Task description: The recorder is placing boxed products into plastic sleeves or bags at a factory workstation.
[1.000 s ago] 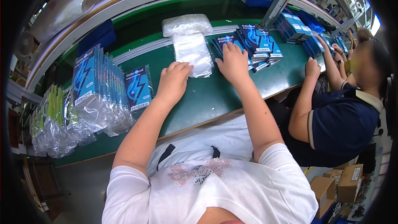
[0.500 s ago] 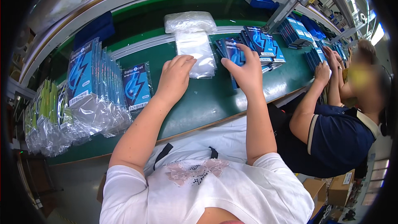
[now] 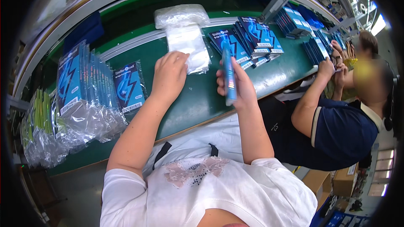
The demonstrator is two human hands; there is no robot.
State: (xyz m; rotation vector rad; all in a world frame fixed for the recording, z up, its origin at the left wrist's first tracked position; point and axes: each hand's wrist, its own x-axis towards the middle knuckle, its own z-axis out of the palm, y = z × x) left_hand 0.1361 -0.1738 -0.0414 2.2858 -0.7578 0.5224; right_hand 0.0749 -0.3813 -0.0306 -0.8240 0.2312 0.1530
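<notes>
My right hand is closed around a slim blue battery box, held upright with its narrow printed edge showing. My left hand has its fingers bent and close together, their tips at the left edge of a stack of clear plastic bags. How firmly it pinches a bag is hard to make out. More flat blue battery boxes lie fanned and piled beyond my right hand. Left of my left hand lies a blue box in a clear bag.
Bagged blue boxes stand in a row at the left, beside green bagged packs. A bundle of clear plastic sits behind the bags on the green table. To the right, a co-worker handles items near more stacked boxes.
My right hand has closed on a blue box, lifted it from the pile and turned it edge-on, moving slightly left. My left hand stays by the bags. The view has shifted slightly.
</notes>
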